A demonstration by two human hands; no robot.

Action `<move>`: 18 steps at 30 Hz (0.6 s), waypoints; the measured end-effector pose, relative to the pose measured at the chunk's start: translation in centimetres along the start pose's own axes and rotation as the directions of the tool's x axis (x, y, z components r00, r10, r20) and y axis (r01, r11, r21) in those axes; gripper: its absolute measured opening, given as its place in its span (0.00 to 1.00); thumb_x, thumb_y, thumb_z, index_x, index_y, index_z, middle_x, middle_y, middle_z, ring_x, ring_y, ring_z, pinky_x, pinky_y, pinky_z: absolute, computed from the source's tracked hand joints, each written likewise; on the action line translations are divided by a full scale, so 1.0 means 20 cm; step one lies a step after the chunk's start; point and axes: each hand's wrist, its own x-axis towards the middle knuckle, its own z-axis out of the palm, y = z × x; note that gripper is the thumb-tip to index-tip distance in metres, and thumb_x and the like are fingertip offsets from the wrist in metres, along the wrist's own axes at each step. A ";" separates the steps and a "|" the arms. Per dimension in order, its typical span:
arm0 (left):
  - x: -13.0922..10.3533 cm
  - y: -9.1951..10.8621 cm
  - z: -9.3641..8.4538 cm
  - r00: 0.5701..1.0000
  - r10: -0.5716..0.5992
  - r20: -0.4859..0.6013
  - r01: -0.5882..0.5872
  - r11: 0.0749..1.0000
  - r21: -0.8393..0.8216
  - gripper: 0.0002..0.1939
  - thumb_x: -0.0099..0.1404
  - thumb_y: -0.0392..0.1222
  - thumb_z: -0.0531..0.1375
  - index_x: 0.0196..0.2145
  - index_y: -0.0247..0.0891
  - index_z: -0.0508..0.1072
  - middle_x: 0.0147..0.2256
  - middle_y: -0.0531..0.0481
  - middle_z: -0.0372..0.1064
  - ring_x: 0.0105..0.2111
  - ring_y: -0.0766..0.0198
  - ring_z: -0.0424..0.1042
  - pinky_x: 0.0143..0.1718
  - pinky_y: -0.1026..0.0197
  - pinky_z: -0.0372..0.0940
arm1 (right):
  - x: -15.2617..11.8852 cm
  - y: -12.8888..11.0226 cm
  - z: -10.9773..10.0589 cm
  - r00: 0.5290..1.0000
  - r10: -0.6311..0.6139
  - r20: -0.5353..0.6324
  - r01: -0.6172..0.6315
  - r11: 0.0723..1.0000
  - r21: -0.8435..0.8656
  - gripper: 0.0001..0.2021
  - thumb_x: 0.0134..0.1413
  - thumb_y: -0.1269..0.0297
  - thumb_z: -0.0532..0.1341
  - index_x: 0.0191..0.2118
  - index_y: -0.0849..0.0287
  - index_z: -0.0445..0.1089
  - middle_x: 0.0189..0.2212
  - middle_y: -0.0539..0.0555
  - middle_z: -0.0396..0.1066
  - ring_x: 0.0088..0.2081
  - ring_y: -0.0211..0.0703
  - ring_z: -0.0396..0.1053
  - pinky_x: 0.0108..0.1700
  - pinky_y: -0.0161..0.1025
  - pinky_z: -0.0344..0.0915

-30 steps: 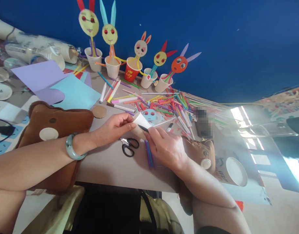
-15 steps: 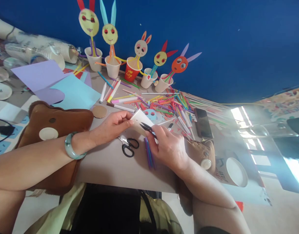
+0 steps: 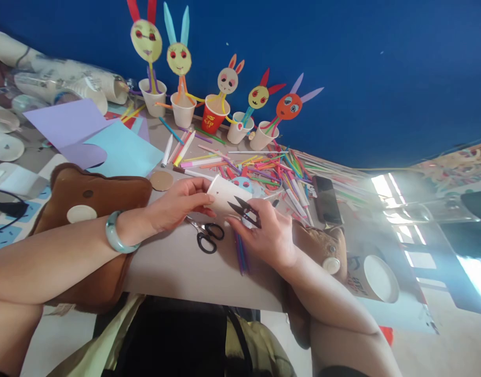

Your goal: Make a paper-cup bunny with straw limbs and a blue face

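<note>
Left hand (image 3: 183,205): thumb and fingers pinched together on the left end of the cup, steadying it above the surface (image 3: 161,280).
Right hand (image 3: 272,238): fingers curled closed around the black snips (image 3: 246,211), gripping them by the handle part.
Paper cup (image 3: 229,189): held tilted between the two hands, its side wall facing up toward the wearer.
Snip blades: spread in an open V, tips pointing left; whether the lower one touches the wall I cannot tell.
What shifted: a second ago the blades looked like one dark point against the cup; now they stand apart, and more of the cup wall shows.
Dark mark (image 3: 217,193): a small spot near the left end, now in plain sight and away from the blade tips. It may be a pierced hole; if so, the wall seems already worked there, and the snips look drawn off it.
Scissors (image 3: 203,228): black-handled, lying unused just below the hands.
Purple and blue sticks (image 3: 241,255): lying together near the right hand.
Blue paper face (image 3: 243,183): just behind the cup, before a heap of coloured sticks (image 3: 264,166).
Rabbit-eared figures (image 3: 227,80): five, standing in cups along the blue wall (image 3: 342,68).
</note>
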 end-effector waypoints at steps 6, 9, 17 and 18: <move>-0.01 0.03 0.01 0.997 -0.066 0.028 0.066 0.998 -0.010 0.18 0.50 0.40 0.71 0.40 0.32 0.77 0.40 0.44 0.78 0.40 0.56 0.76 0.40 0.54 0.75 | 0.00 0.05 0.02 0.999 0.013 0.033 -0.012 0.999 -0.041 0.11 0.64 0.54 0.63 0.42 0.57 0.68 0.28 0.50 0.77 0.26 0.37 0.75 0.26 0.31 0.62; -0.01 0.02 0.01 0.998 -0.057 0.003 0.057 0.998 -0.029 0.19 0.50 0.43 0.70 0.40 0.32 0.79 0.41 0.42 0.78 0.40 0.55 0.77 0.38 0.56 0.75 | 0.00 0.07 0.02 0.998 0.024 0.053 -0.024 1.000 -0.008 0.12 0.64 0.54 0.63 0.42 0.57 0.68 0.29 0.50 0.77 0.25 0.35 0.74 0.26 0.31 0.63; 0.00 0.03 0.01 0.995 -0.099 0.017 0.100 0.992 -0.074 0.16 0.52 0.41 0.70 0.39 0.33 0.80 0.40 0.43 0.79 0.40 0.57 0.77 0.42 0.55 0.74 | 0.00 0.11 0.04 0.996 0.057 0.070 -0.061 0.996 0.059 0.12 0.63 0.55 0.64 0.44 0.58 0.69 0.31 0.52 0.78 0.26 0.37 0.73 0.28 0.32 0.65; 0.01 0.03 0.00 0.994 -0.104 0.029 0.106 0.991 -0.078 0.15 0.52 0.40 0.70 0.38 0.33 0.80 0.39 0.44 0.79 0.40 0.58 0.76 0.44 0.55 0.74 | 0.00 0.11 0.04 0.995 0.062 0.075 -0.066 0.996 0.057 0.12 0.63 0.54 0.64 0.44 0.58 0.70 0.31 0.52 0.78 0.26 0.37 0.73 0.28 0.32 0.65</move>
